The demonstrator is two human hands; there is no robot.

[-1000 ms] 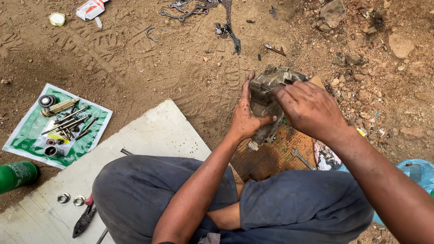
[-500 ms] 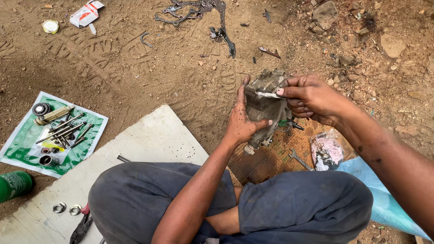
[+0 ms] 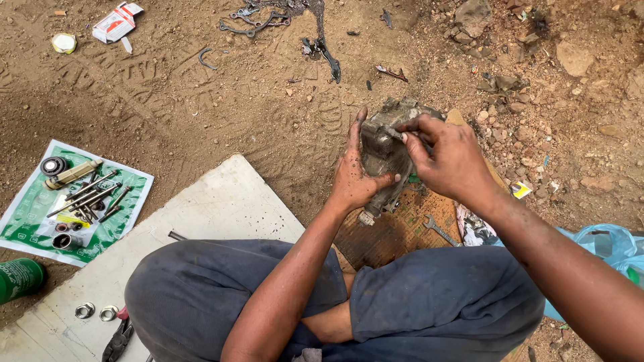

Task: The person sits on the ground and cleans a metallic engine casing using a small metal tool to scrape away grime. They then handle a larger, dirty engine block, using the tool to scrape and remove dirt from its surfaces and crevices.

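A person sits cross-legged on sandy ground, seen from above, holding a grimy grey cast-metal engine part [image 3: 384, 151] upright in front of the knees, above a rusty brown metal sheet [image 3: 382, 238]. The left hand [image 3: 354, 175] cups the part's left side: its fingers stretch straight up along the metal, loosely spread, while the thumb presses across the lower front. The right hand [image 3: 448, 159] comes over the top right, its fingers curled and pinched together on a small piece at the part's upper edge; what they pinch is too small to make out. A silver open-ended spanner [image 3: 439, 231] lies on the sheet just below the hands. Well apart to the left, a green printed plastic sheet [image 3: 27, 224] carries long bolts [image 3: 90, 194] and round bearings, beside a pale flat board [image 3: 221, 204].
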